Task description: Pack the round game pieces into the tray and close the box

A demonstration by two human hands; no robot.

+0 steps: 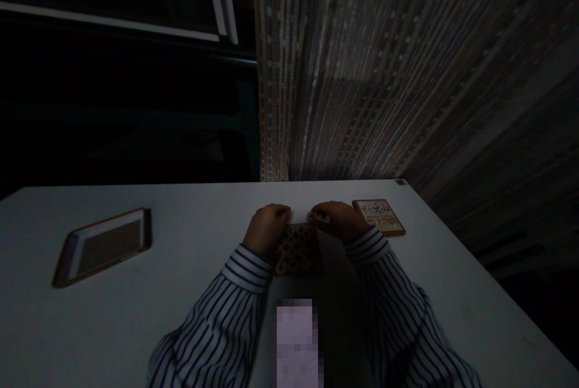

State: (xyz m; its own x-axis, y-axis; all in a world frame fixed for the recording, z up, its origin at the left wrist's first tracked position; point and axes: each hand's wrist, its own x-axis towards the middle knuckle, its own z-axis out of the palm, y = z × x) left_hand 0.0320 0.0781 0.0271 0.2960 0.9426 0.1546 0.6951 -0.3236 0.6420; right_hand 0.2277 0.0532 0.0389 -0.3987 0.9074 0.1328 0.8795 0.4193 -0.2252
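A patterned sheet of paper, yellow-brown with dark shapes, lies on the white table between my two hands. My left hand rests curled on its left upper edge, fingers bent onto the sheet. My right hand pinches the sheet's upper right corner with closed fingers. Both arms wear striped blue and white sleeves. The scene is dim.
A small packet of patterned paper lies just right of my right hand. A tablet in a brown case lies at the table's left. A ribbed curtain hangs behind the table's far edge; a dark window is at back left.
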